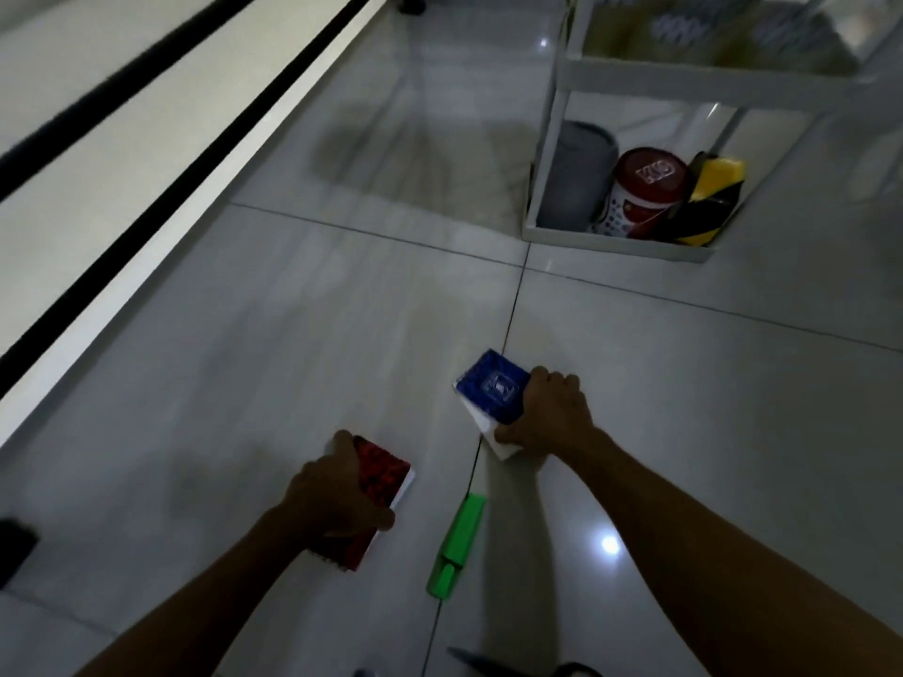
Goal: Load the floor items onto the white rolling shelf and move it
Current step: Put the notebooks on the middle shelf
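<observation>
Floor [303, 305]: pale glossy tiles with dark grout lines; a broad bare stretch lies between the hands and the white rolling shelf.
Left edge: a long white baseboard [161, 237] with black strips above it runs diagonally from lower left to upper middle, bounding the open floor on that side.
White rolling shelf [684, 75]: stands at upper right, well apart from the hands; its lower tray rim sits just above the floor near a grout crossing.
Lower tray contents: a grey cylinder [579, 175], a red-lidded canister [645, 193] just beside it, and a yellow-and-black striped item [711, 197] at the right corner.
Upper tier: holds blurred items I cannot make out.
Left hand [332, 495]: fingers curled over a red notebook [381, 486] with white page edges, gripping it low over the floor; whether it touches the tiles I cannot tell.
Right hand [547, 412]: fingers and thumb clasp a blue packet [491, 390] with white sides, low over a grout line.
Green marker [457, 547]: lies flat on the floor between the two forearms, along a grout line, apart from both hands.
Path to shelf: only bare tile between the blue packet and the tray's near corner.
Bottom edge: a dark shape [488, 659] at lower middle and another [14, 544] at far left, both too cut off to name.
</observation>
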Demonstrator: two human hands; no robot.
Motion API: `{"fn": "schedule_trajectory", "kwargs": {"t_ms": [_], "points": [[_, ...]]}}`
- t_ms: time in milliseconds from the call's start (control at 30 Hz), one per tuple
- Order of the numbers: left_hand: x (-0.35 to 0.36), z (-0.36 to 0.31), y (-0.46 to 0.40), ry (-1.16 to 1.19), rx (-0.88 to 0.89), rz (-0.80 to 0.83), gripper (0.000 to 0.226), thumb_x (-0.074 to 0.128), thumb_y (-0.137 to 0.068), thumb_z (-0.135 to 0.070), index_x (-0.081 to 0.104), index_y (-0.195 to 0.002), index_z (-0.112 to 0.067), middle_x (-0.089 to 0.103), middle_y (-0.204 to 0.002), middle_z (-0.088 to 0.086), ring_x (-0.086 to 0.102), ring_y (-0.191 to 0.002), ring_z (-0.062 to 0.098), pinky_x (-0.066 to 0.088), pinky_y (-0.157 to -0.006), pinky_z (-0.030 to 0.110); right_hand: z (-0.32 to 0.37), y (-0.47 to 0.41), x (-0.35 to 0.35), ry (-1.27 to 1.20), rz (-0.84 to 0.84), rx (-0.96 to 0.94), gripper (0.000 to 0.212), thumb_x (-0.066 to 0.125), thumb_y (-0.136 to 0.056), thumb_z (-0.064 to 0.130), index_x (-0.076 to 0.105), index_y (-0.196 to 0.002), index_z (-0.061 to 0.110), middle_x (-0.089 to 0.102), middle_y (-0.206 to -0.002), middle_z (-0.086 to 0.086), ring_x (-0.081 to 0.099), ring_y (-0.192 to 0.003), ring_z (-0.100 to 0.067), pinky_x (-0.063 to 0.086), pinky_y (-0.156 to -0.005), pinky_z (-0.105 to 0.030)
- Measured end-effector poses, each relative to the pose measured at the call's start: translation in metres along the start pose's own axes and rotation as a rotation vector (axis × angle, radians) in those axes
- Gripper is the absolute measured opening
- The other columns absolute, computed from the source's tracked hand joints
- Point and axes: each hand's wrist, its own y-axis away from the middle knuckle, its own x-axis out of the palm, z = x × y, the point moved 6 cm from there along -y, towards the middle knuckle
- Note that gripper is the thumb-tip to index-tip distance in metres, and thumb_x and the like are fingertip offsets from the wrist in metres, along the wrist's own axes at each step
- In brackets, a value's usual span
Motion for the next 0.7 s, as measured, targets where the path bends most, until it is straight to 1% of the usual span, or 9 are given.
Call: {"fn": "schedule_trajectory", "kwargs": {"t_ms": [67,167,267,333,400,500,567,633,700], "points": [[-0.015,-0.010,0.007,0.063,-0.021,-0.001,0.120,0.086,-0.048,-0.057,0.015,-0.133,-0.011,0.054,-0.118,0.007,0.059,-0.100,0.024,0.051,-0.078,0.032,-0.008,0.013,-0.006,-0.158,0.027,0.063,0.096,0.085,-0.060,0.050,0.037,-0.131,0.006,0.048,-0.128,-0.014,0.043,-0.120,-0.031,0.040,-0.095,-0.034],[-0.062,-0.041,0.017,0.158,0.034,-0.122,0.111,0.088,-0.044,-0.054,0.023,-0.125,-0.015,0.053,-0.109,0.004,0.056,-0.092,0.021,0.047,-0.073,0.031,-0.011,0.030,-0.038,-0.275,-0.053,0.068,0.104,0.091,-0.054,0.043,0.035,-0.132,0.004,0.045,-0.126,-0.015,0.046,-0.117,-0.031,0.045,-0.092,-0.036],[-0.121,-0.084,0.032,0.196,0.118,-0.275,0.104,0.089,-0.047,-0.042,0.025,-0.124,-0.015,0.053,-0.108,0.008,0.058,-0.094,0.027,0.052,-0.078,0.036,-0.012,0.046,-0.095,-0.314,-0.158,0.069,0.112,0.095,-0.044,0.042,0.032,-0.130,0.006,0.042,-0.123,-0.014,0.050,-0.111,-0.029,0.051,-0.089,-0.038],[-0.159,-0.113,0.045,0.234,0.158,-0.341,0.105,0.089,-0.047,-0.039,0.023,-0.125,-0.014,0.050,-0.109,0.009,0.057,-0.097,0.030,0.052,-0.081,0.040,-0.011,0.055,-0.137,-0.288,-0.220,0.075,0.122,0.094,-0.038,0.049,0.028,-0.132,0.008,0.038,-0.124,-0.013,0.049,-0.110,-0.028,0.051,-0.092,-0.040],[-0.197,-0.141,0.060,0.264,0.204,-0.413,0.108,0.089,-0.047,-0.037,0.021,-0.128,-0.015,0.048,-0.109,0.008,0.056,-0.097,0.031,0.052,-0.081,0.042,-0.011,0.064,-0.182,-0.274,-0.285,0.085,0.125,0.094,-0.038,0.051,0.024,-0.134,0.009,0.035,-0.127,-0.012,0.048,-0.112,-0.027,0.049,-0.094,-0.038],[-0.252,-0.180,0.088,0.298,0.249,-0.499,0.113,0.091,-0.043,-0.041,0.018,-0.127,-0.019,0.048,-0.113,0.008,0.056,-0.100,0.031,0.051,-0.081,0.041,-0.006,0.081,-0.244,-0.283,-0.372,0.051,0.122,0.092,-0.044,0.048,0.021,-0.136,0.009,0.033,-0.129,-0.011,0.043,-0.117,-0.027,0.046,-0.095,-0.039],[-0.285,-0.204,0.109,0.311,0.274,-0.528,0.114,0.092,-0.043,-0.043,0.018,-0.127,-0.020,0.048,-0.116,0.009,0.056,-0.103,0.031,0.050,-0.082,0.042,-0.001,0.095,-0.284,-0.353,-0.403,0.043,0.117,0.087,-0.048,0.052,0.025,-0.136,0.006,0.034,-0.128,-0.012,0.043,-0.116,-0.029,0.047,-0.096,-0.040],[-0.315,-0.226,0.127,0.319,0.297,-0.560,0.109,0.090,-0.044,-0.041,0.020,-0.124,-0.020,0.048,-0.117,0.010,0.055,-0.105,0.033,0.050,-0.081,0.041,0.006,0.108,-0.320,-0.485,-0.412,0.024,0.105,0.080,-0.048,0.055,0.038,-0.128,0.003,0.045,-0.124,-0.012,0.052,-0.108,-0.029,0.052,-0.090,-0.040],[-0.344,-0.247,0.146,0.321,0.297,-0.601,0.106,0.087,-0.046,-0.044,0.022,-0.126,-0.019,0.048,-0.119,0.010,0.054,-0.106,0.033,0.046,-0.079,0.038,0.014,0.123,-0.359,-0.581,-0.458,-0.029,0.082,0.075,-0.048,0.056,0.054,-0.110,0.007,0.062,-0.104,-0.007,0.063,-0.091,-0.023,0.056,-0.075,-0.034]]}}
